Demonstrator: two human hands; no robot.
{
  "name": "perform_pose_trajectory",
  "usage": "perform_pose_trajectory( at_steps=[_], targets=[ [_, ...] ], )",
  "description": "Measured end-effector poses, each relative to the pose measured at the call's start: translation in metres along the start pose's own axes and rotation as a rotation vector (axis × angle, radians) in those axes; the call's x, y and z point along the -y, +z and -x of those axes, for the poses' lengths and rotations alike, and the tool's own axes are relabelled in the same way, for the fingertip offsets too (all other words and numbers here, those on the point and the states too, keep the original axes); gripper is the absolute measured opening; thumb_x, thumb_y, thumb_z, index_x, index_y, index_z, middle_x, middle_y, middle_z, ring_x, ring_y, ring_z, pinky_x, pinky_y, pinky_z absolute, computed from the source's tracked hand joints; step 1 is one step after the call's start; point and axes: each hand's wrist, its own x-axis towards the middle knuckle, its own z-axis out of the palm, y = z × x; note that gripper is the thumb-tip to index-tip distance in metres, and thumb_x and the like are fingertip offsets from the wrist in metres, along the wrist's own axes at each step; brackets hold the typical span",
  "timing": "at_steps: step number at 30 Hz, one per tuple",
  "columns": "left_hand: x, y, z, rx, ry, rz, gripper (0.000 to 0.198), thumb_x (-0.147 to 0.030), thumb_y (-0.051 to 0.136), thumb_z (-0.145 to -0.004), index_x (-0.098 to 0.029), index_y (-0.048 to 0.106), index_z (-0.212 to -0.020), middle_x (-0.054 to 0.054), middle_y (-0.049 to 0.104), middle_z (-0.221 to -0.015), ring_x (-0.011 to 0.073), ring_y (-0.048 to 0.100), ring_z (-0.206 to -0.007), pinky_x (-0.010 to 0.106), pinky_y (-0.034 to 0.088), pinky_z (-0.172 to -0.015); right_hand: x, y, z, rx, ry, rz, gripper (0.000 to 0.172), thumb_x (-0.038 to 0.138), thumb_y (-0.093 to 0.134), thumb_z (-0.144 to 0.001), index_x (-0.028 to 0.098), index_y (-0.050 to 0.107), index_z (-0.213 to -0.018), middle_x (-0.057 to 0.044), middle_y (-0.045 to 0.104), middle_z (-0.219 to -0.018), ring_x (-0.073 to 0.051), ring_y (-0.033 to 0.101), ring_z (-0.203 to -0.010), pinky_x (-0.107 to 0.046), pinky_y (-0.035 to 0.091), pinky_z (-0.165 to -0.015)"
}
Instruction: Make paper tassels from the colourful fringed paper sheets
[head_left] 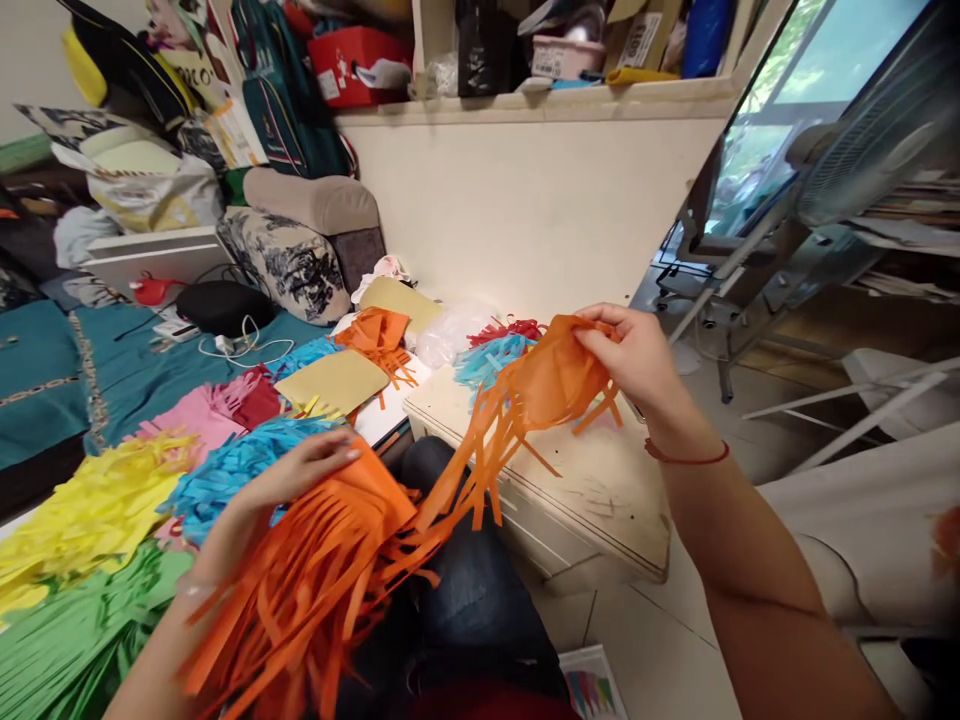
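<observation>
Teal cloth [165,365] covers the back left, with yellow fringe [97,505] and green fringe [97,635] before it; the left hand [307,468] holds a thick orange bundle [300,560] over the lap [480,610], the right hand [637,358] pinches a thinner orange sheet [555,380] above the cabinet [600,470], strands [480,445] trailing past its near edge; part them slowly, lest they tear

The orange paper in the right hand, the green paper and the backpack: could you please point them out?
Orange paper [556,377], head view: uncut part.
Green paper [94,625], head view: strips.
Backpack [274,118], head view: front pocket.
</observation>
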Motion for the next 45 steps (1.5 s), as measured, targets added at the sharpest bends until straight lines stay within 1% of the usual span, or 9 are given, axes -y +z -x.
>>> perform_pose_trajectory(
  at_steps=[4, 9, 13, 21, 25, 31, 37, 39, 45],
  targets=[
    [0.002, 0.032, -0.061, 0.03, 0.053, -0.055, 0.029, -0.04, 0.077, -0.06, -0.016, 0.071, -0.075, 0.005, 0.069, -0.072, 0.0224, 0.064, -0.072, 0.028, 0.052, -0.068, -0.002, -0.008, 0.005, 0.004, -0.001, 0.043, 0.011, 0.018, 0.057, -0.072, 0.015, 0.064, -0.079, -0.002, 0.065, -0.07, -0.014, 0.061, -0.063, -0.025, 0.049, -0.056],
    [-0.088, 0.084, -0.079, -0.038, 0.472, -0.031, 0.081, -0.038, 0.073, -0.07, -0.017, 0.041, -0.141, 0.015, 0.049, -0.14, 0.0313, 0.047, -0.128, 0.043, 0.035, -0.108, 0.001, 0.004, 0.024, 0.036, -0.069, 0.208, 0.016, 0.016, 0.052, -0.07, 0.017, 0.065, -0.08, -0.002, 0.068, -0.077, -0.014, 0.062, -0.067, -0.026, 0.049, -0.063],
    [-0.134, 0.122, -0.09, -0.089, 0.57, -0.313, 0.033, -0.023, 0.053, -0.085, -0.014, 0.063, -0.115, 0.012, 0.07, -0.102, 0.0273, 0.066, -0.094, 0.043, 0.048, -0.092, -0.006, 0.012, 0.038, 0.046, -0.201, 0.477, 0.026, 0.011, 0.05, -0.067, 0.02, 0.064, -0.088, -0.002, 0.07, -0.085, -0.017, 0.063, -0.074, -0.028, 0.046, -0.071],
    [-0.095, 0.145, -0.079, -0.201, 0.739, -0.743, 0.032, -0.013, 0.04, -0.089, -0.011, 0.064, -0.11, 0.016, 0.069, -0.101, 0.0267, 0.066, -0.097, 0.041, 0.052, -0.09, -0.084, -0.049, 0.048, 0.01, -0.096, 0.636, 0.028, 0.009, 0.045, -0.063, 0.018, 0.063, -0.082, -0.007, 0.071, -0.09, -0.022, 0.065, -0.084, -0.032, 0.047, -0.077],
    [-0.084, 0.206, -0.067, -0.01, 0.71, -0.795, 0.033, -0.006, 0.039, -0.087, -0.004, 0.061, -0.113, 0.024, 0.066, -0.107, 0.0309, 0.064, -0.105, 0.048, 0.05, -0.094, -0.109, -0.1, 0.073, 0.017, -0.04, 0.672, 0.03, 0.012, 0.042, -0.07, 0.018, 0.064, -0.089, -0.009, 0.071, -0.101, -0.022, 0.065, -0.095, -0.035, 0.049, -0.085],
    [-0.073, 0.283, -0.056, 0.124, 0.69, -0.88, 0.032, -0.001, 0.045, -0.08, 0.004, 0.061, -0.108, 0.031, 0.064, -0.109, 0.0355, 0.064, -0.104, 0.052, 0.051, -0.088, -0.116, -0.159, 0.127, 0.19, 0.204, 1.264, 0.037, 0.009, 0.041, -0.077, 0.011, 0.066, -0.104, -0.023, 0.065, -0.112, -0.035, 0.064, -0.1, -0.053, 0.05, -0.084],
    [-0.085, 0.287, -0.052, 0.144, 0.682, -0.941, 0.029, -0.003, 0.045, -0.082, 0.005, 0.062, -0.105, 0.028, 0.067, -0.096, 0.0338, 0.067, -0.091, 0.047, 0.052, -0.081, -0.091, -0.067, 0.165, 0.55, -0.248, 0.838, 0.062, 0.026, 0.051, -0.082, 0.008, 0.04, -0.14, -0.019, 0.042, -0.144, -0.029, 0.037, -0.137, -0.049, 0.036, -0.111],
    [-0.088, 0.282, -0.053, 0.152, 0.686, -0.954, 0.028, -0.006, 0.047, -0.084, 0.004, 0.062, -0.105, 0.026, 0.067, -0.095, 0.0323, 0.067, -0.09, 0.044, 0.052, -0.08, -0.098, -0.04, 0.169, 0.596, -0.265, 0.742, 0.056, 0.019, 0.048, -0.082, 0.008, 0.046, -0.137, -0.018, 0.051, -0.138, -0.026, 0.046, -0.13, -0.046, 0.042, -0.108],
    [-0.08, 0.225, -0.047, 0.123, 0.454, -1.124, 0.026, -0.002, 0.043, -0.082, -0.003, 0.066, -0.094, 0.02, 0.067, -0.086, 0.0314, 0.066, -0.079, 0.045, 0.049, -0.074, -0.132, -0.047, 0.171, 0.609, -0.391, 0.726, 0.047, 0.006, 0.039, -0.08, 0.015, 0.064, -0.12, -0.01, 0.066, -0.121, -0.023, 0.06, -0.116, -0.042, 0.05, -0.1]
  ],
)
